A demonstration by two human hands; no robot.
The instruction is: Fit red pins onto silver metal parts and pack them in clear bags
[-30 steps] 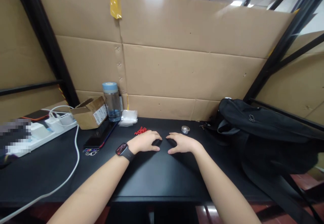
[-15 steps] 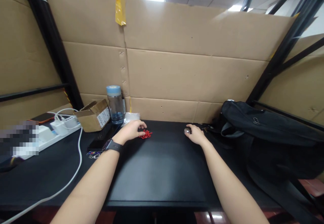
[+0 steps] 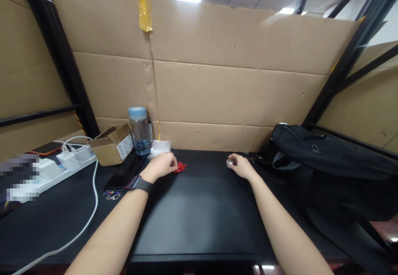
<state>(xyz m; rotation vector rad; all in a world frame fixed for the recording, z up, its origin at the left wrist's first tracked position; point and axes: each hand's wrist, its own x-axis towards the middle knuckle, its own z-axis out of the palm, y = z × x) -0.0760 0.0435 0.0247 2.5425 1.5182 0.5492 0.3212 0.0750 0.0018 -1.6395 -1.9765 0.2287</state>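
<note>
One silvery roll, right of the frame's centre, is gripped by the right hand; left of centre, the left hand touches a red tangle on the desk, whether pinching it unclear.

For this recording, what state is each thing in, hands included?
Left hand: at the red bundle, grip unclear.
Right hand: closed on the silver roll.
Red bundle: bunched up.
Silver roll: partly covered.
Bottle: upright, capped, partly filled.
Cardboard box: flaps open.
Power strip: chargers plugged in.
Watch: strapped on.
Black bag: slumped; whether closed, unclear.
</note>
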